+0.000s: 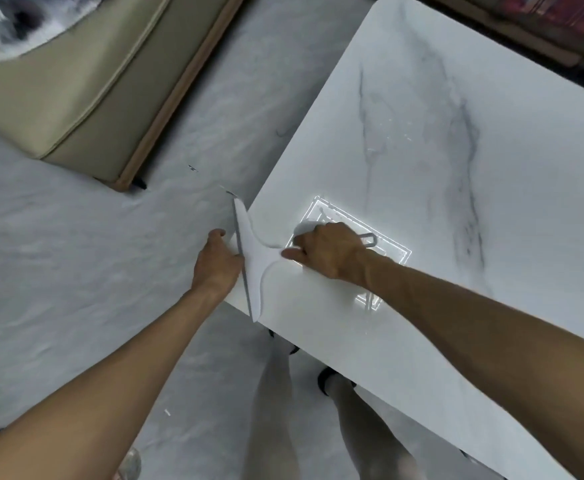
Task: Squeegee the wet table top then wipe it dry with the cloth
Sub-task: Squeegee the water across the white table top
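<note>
A white marble-patterned table top (pixel 422 140) fills the right side, with water streaks and droplets near its middle. A white squeegee (pixel 254 258) with a grey rubber blade lies at the table's left edge, its blade hanging just past the rim. My right hand (pixel 325 251) grips the squeegee's handle, whose grey hanging loop sticks out behind the knuckles. My left hand (pixel 216 261) sits just off the table edge with its fingers against the blade side; whether it holds anything I cannot tell. No cloth is in sight.
A beige cushioned bench or sofa (pixel 76 91) with a wooden base stands on the pale marble floor (pixel 76 271) to the left. My legs and dark shoes show below the table's near edge. A ceiling light's bright reflection glares beside my right hand.
</note>
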A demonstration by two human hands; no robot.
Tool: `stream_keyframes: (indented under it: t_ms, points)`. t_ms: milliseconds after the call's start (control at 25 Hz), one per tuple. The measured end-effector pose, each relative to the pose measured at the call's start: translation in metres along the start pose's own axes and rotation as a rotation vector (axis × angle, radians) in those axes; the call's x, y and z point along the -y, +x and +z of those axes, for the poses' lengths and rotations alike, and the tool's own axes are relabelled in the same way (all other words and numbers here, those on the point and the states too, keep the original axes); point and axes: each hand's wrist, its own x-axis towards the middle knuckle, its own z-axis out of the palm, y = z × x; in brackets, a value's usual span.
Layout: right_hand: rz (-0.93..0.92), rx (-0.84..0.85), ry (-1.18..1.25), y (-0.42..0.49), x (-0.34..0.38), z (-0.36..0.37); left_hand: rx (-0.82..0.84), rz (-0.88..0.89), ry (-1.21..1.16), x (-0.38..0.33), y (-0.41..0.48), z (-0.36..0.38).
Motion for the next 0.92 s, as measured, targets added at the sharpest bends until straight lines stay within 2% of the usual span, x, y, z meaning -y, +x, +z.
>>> stream_keyframes:
  t_ms: [120,280,480,600,800,920]
  points:
    - [0.159,-0.042,0.04,-0.026,-0.057,-0.007,0.058,0.069,0.043,-0.027,0.011,0.008]
    - [0.434,-0.063,0.097,-0.102,-0.126,-0.014,0.124,0.152,0.103,-0.075,0.023,0.015]
    - [0.636,-0.096,0.058,-0.169,-0.152,-0.031,0.125,0.053,0.192,-0.107,0.034,0.007]
    - [0.563,-0.081,0.126,-0.133,-0.137,-0.055,0.033,-0.027,0.131,-0.11,0.04,-0.003]
    - [0.193,0.018,0.09,0.019,-0.076,-0.069,-0.034,0.022,-0.099,-0.109,0.06,-0.009]
    - [0.199,-0.024,0.053,0.052,-0.08,-0.066,-0.04,0.062,-0.047,-0.119,0.066,-0.006]
